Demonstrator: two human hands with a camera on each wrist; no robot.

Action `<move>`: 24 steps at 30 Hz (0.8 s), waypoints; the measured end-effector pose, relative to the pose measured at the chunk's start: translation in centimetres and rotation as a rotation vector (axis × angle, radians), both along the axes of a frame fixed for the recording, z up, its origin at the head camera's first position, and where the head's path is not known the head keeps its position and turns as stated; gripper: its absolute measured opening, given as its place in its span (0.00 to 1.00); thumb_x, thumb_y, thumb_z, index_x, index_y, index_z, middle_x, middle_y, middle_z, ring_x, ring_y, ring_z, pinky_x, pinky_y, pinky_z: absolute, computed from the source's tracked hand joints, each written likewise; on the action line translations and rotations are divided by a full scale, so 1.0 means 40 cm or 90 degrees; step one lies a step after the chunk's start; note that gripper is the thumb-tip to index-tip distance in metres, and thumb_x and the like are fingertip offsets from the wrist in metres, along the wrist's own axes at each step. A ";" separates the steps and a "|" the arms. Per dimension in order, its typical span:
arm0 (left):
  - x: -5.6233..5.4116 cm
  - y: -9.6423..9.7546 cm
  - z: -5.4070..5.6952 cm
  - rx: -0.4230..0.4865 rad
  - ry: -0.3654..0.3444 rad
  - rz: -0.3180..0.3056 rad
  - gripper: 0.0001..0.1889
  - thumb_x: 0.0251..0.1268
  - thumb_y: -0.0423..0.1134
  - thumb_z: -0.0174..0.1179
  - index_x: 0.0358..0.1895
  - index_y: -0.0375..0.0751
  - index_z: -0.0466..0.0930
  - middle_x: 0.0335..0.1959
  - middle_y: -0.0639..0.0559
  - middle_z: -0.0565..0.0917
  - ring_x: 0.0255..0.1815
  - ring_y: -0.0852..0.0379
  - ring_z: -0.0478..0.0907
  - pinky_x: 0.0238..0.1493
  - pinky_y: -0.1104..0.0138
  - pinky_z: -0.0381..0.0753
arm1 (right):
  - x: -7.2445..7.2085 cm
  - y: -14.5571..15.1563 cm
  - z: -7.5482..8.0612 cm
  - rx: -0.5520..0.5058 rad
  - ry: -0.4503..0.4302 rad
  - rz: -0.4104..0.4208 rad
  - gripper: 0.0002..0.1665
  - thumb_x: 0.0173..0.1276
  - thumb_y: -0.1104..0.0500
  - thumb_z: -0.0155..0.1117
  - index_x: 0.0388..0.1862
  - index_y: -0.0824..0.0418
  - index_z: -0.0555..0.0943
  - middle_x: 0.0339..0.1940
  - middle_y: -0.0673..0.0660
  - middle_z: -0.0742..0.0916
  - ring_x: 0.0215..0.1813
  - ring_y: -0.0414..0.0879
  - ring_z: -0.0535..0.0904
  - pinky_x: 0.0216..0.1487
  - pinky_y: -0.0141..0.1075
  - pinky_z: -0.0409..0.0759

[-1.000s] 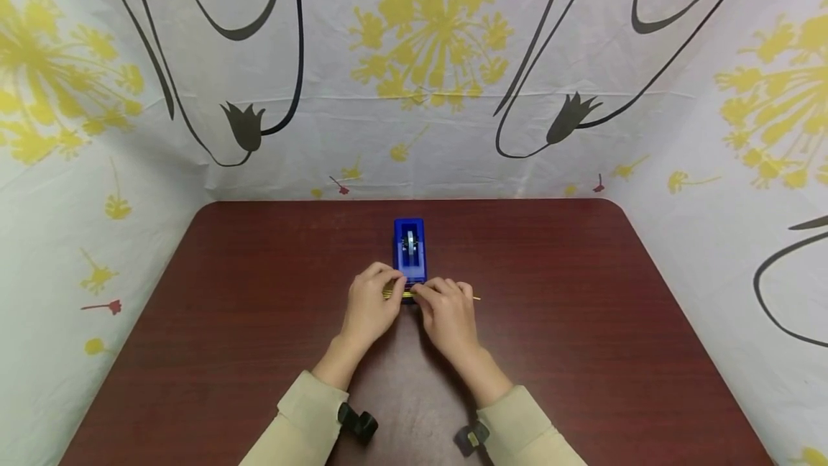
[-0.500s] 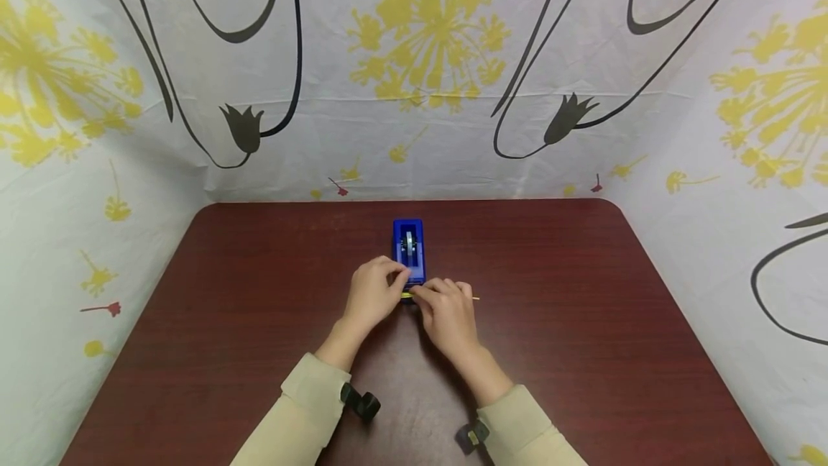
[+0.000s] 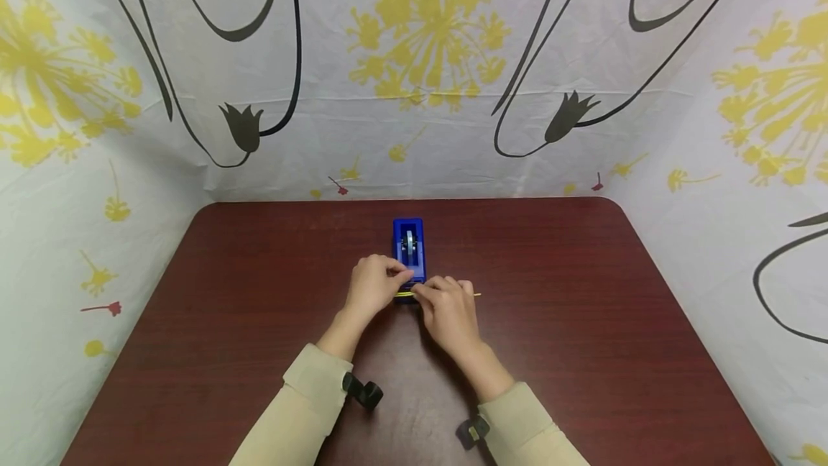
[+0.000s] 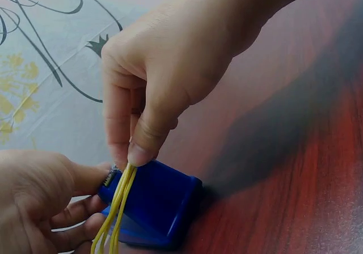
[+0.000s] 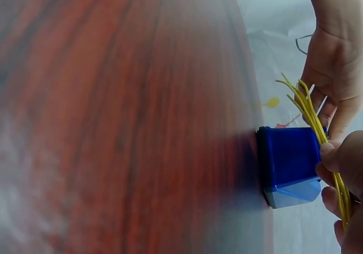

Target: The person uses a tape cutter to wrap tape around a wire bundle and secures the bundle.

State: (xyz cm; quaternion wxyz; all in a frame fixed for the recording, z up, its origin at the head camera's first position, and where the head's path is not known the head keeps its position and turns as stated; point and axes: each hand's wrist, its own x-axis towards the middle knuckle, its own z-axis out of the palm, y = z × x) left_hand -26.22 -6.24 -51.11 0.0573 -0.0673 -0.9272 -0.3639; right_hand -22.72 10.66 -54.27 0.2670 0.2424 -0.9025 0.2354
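A blue tape dispenser (image 3: 407,243) with a roll of tape stands at the middle of the table's far part. My right hand (image 3: 449,308) pinches a bundle of thin yellow cords (image 5: 312,109) across the dispenser's near end, loose ends fanning out. My left hand (image 3: 375,286) has thumb and forefinger pressed together at the same end, close above the cords (image 4: 119,203). A small clear, shiny bit by those fingertips looks like tape, though most of it is hidden. In the right wrist view, the left hand (image 5: 334,67) is behind the cords.
The dark red wooden table (image 3: 291,236) reaches around both arms. A white cloth with yellow and grey flower prints (image 3: 427,142) hangs behind and along the sides. Dark wrist cameras (image 3: 365,393) sit on both sleeves.
My left hand has shifted slightly up and right, its fingertips now farther over the dispenser's near end. My right hand stays nearly still with the cords.
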 end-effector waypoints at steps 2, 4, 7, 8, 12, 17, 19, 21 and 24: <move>0.000 0.000 0.002 0.007 -0.012 0.000 0.09 0.64 0.46 0.71 0.36 0.45 0.92 0.36 0.51 0.90 0.35 0.54 0.86 0.38 0.59 0.84 | -0.001 0.001 0.001 0.006 0.008 -0.003 0.07 0.61 0.61 0.77 0.40 0.55 0.92 0.33 0.49 0.88 0.34 0.47 0.82 0.38 0.45 0.67; 0.000 0.000 0.004 0.013 -0.023 0.002 0.09 0.64 0.46 0.71 0.36 0.45 0.92 0.35 0.52 0.90 0.33 0.55 0.85 0.37 0.60 0.84 | -0.001 0.001 0.002 0.010 0.013 -0.007 0.07 0.61 0.61 0.77 0.39 0.54 0.92 0.32 0.49 0.88 0.34 0.47 0.82 0.37 0.45 0.67; 0.000 0.000 0.007 0.020 -0.037 0.004 0.09 0.64 0.47 0.71 0.35 0.45 0.92 0.33 0.53 0.89 0.31 0.57 0.84 0.35 0.61 0.83 | -0.003 0.001 0.003 0.016 0.019 -0.013 0.07 0.61 0.60 0.77 0.39 0.54 0.92 0.31 0.49 0.88 0.33 0.47 0.81 0.37 0.45 0.67; 0.000 -0.001 0.008 0.021 -0.041 0.006 0.09 0.64 0.47 0.71 0.35 0.45 0.92 0.33 0.53 0.89 0.31 0.58 0.84 0.35 0.61 0.83 | -0.004 0.001 0.004 0.020 0.021 -0.015 0.07 0.61 0.60 0.77 0.39 0.54 0.92 0.31 0.49 0.88 0.33 0.47 0.81 0.37 0.45 0.67; 0.000 0.000 0.013 0.017 -0.052 0.009 0.09 0.64 0.47 0.71 0.35 0.46 0.92 0.32 0.54 0.89 0.30 0.58 0.83 0.35 0.62 0.82 | -0.007 0.001 0.010 0.033 0.014 -0.016 0.06 0.61 0.60 0.76 0.38 0.54 0.92 0.31 0.49 0.88 0.33 0.48 0.81 0.36 0.44 0.66; -0.002 0.000 0.015 0.019 -0.050 0.003 0.10 0.64 0.48 0.71 0.34 0.46 0.92 0.31 0.54 0.89 0.29 0.59 0.83 0.34 0.62 0.82 | -0.011 0.001 0.017 0.048 0.002 -0.018 0.05 0.61 0.60 0.76 0.36 0.53 0.92 0.31 0.50 0.88 0.33 0.48 0.80 0.37 0.45 0.66; -0.002 0.000 0.015 0.019 -0.050 0.002 0.09 0.64 0.47 0.71 0.34 0.46 0.92 0.31 0.54 0.89 0.29 0.59 0.83 0.34 0.62 0.82 | -0.012 0.001 0.018 0.057 0.000 -0.019 0.04 0.62 0.60 0.76 0.36 0.52 0.91 0.31 0.49 0.88 0.33 0.47 0.80 0.37 0.45 0.66; -0.002 -0.001 0.016 0.021 -0.055 0.000 0.09 0.64 0.47 0.71 0.34 0.46 0.92 0.31 0.54 0.89 0.29 0.59 0.82 0.33 0.63 0.82 | -0.010 0.004 0.016 0.071 -0.005 -0.018 0.03 0.62 0.59 0.75 0.34 0.51 0.91 0.29 0.49 0.87 0.32 0.47 0.79 0.37 0.45 0.66; 0.000 -0.004 0.019 0.024 -0.070 -0.003 0.09 0.64 0.47 0.71 0.35 0.45 0.92 0.33 0.53 0.89 0.28 0.60 0.82 0.32 0.64 0.81 | -0.003 0.012 0.003 0.080 -0.011 -0.004 0.03 0.61 0.60 0.75 0.33 0.51 0.91 0.28 0.48 0.86 0.31 0.46 0.79 0.35 0.44 0.66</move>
